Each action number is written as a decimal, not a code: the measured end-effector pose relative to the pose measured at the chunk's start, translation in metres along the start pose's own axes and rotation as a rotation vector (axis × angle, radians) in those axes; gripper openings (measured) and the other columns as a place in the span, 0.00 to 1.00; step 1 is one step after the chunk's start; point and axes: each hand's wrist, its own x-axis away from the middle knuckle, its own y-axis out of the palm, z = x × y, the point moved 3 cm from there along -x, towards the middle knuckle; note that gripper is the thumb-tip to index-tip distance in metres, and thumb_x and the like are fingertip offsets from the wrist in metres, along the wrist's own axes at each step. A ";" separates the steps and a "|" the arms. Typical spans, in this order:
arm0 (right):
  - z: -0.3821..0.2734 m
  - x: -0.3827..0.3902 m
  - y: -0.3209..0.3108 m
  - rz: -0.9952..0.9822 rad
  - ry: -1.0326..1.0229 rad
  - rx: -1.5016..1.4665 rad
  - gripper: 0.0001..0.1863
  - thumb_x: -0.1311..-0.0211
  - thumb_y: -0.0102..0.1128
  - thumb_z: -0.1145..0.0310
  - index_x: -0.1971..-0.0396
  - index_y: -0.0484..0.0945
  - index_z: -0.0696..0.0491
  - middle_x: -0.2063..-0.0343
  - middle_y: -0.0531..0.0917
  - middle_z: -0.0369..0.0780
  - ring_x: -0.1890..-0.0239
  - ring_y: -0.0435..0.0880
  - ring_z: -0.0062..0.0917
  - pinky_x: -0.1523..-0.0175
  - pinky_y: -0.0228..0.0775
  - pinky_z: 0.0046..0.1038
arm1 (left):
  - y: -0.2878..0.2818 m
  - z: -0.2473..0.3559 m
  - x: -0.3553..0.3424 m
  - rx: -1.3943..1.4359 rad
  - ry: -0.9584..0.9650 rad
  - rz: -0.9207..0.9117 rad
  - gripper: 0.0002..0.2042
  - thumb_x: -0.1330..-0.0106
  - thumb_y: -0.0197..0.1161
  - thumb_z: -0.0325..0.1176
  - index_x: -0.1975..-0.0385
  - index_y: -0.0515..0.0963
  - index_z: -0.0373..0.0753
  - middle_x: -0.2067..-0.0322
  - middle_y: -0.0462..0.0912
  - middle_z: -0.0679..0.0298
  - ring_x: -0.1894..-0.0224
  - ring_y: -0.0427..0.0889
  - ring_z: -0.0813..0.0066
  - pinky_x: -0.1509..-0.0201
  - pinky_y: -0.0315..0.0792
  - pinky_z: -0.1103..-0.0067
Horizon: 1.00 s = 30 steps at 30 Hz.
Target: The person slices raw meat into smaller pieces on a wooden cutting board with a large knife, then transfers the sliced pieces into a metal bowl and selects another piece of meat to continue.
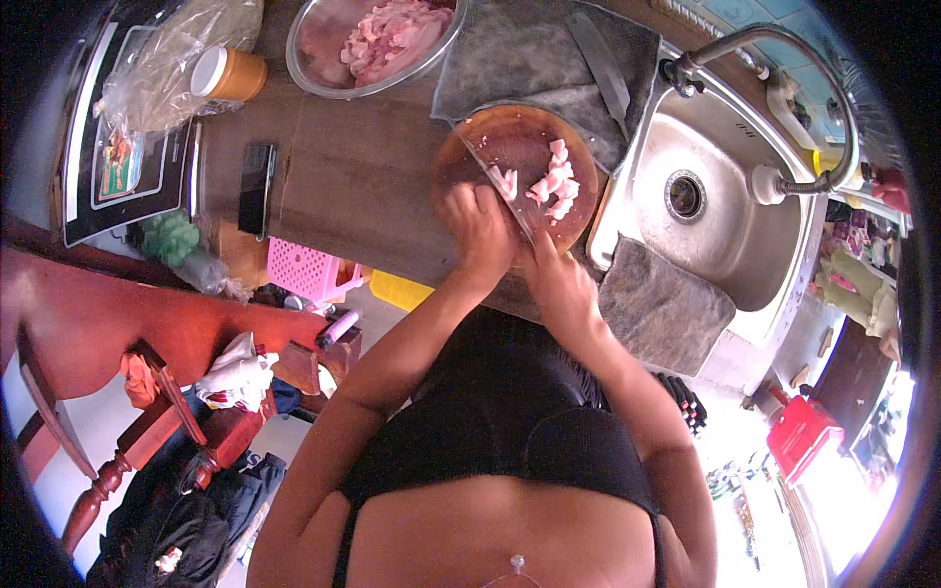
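A round wooden board (555,132) sits on the brown counter, with cut pale pink meat pieces (555,181) on its right half. A long knife blade (492,174) crosses it diagonally. My right hand (561,284) is closed on the handle at the board's near edge. On the left of the blade, my left hand (478,230) has its fingers curled down at the board; whatever lies under them is hidden. A few small meat bits (505,182) lie by the blade near those fingertips.
A steel bowl of meat (387,44) stands behind, beside a gray cloth (510,64) carrying another knife (598,69). Right are a sink (735,235), tap (804,59) and second cloth (657,304). Left are a phone (256,191), jar (233,73) and plastic bag (167,59).
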 end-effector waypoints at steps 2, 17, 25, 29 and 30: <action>-0.010 -0.028 0.004 0.118 -0.113 -0.064 0.09 0.39 0.47 0.61 0.64 0.67 0.49 0.82 0.79 0.49 0.79 0.80 0.46 0.78 0.74 0.44 | -0.002 0.007 -0.004 0.014 0.001 0.007 0.11 0.46 0.55 0.30 0.68 0.64 0.33 0.64 0.62 0.49 0.59 0.62 0.50 0.54 0.58 0.61; 0.021 0.043 -0.032 0.086 -0.031 -0.118 0.09 0.37 0.47 0.61 0.63 0.65 0.50 0.81 0.78 0.52 0.77 0.79 0.48 0.74 0.69 0.49 | -0.005 0.000 -0.007 0.211 0.054 0.184 0.09 0.43 0.51 0.23 0.63 0.65 0.31 0.63 0.64 0.48 0.58 0.63 0.50 0.52 0.57 0.60; 0.021 0.071 -0.016 0.028 0.009 0.011 0.10 0.37 0.47 0.58 0.68 0.65 0.50 0.84 0.78 0.51 0.80 0.79 0.49 0.79 0.71 0.47 | -0.005 -0.002 -0.001 0.150 -0.016 0.128 0.16 0.49 0.59 0.27 0.62 0.64 0.32 0.60 0.63 0.48 0.54 0.62 0.48 0.50 0.56 0.60; 0.016 0.049 -0.007 0.064 -0.027 0.027 0.09 0.37 0.47 0.61 0.67 0.65 0.51 0.83 0.78 0.51 0.80 0.79 0.48 0.79 0.72 0.46 | -0.005 0.001 -0.001 0.118 -0.012 0.093 0.16 0.52 0.61 0.28 0.64 0.64 0.33 0.62 0.63 0.49 0.56 0.62 0.48 0.52 0.56 0.60; 0.005 0.034 -0.008 0.096 -0.078 -0.031 0.09 0.38 0.47 0.62 0.67 0.65 0.51 0.83 0.78 0.51 0.80 0.79 0.48 0.79 0.73 0.45 | -0.006 0.001 -0.001 0.125 -0.011 0.091 0.17 0.53 0.61 0.28 0.65 0.63 0.33 0.63 0.62 0.49 0.57 0.62 0.49 0.53 0.56 0.60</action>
